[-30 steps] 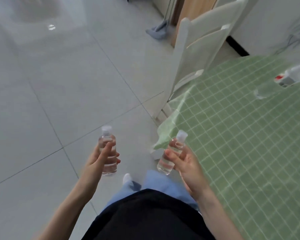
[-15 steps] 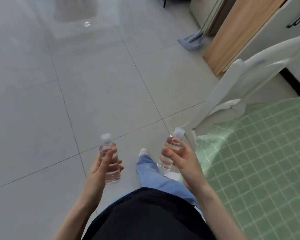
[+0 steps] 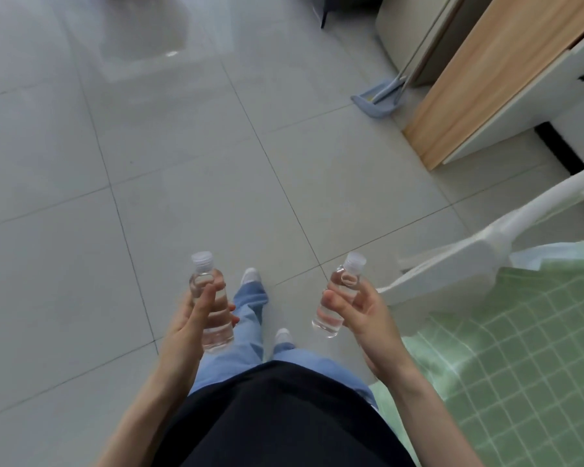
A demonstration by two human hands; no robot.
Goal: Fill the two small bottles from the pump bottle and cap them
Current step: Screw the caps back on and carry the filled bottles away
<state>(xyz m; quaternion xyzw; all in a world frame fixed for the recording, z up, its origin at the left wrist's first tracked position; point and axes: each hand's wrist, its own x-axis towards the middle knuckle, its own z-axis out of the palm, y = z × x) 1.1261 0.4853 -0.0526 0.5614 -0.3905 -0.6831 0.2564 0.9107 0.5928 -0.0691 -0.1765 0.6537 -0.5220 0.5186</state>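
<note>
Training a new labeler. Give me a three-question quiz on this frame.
1. True or false: the left bottle, held by the left hand, has no cap.
2. What lies just right of the right hand? A) tablecloth B) pump bottle C) sink
3. Fill in: the right bottle holds clear ____.

Key: 1 false, its cap is on; 2 A; 3 liquid.
</note>
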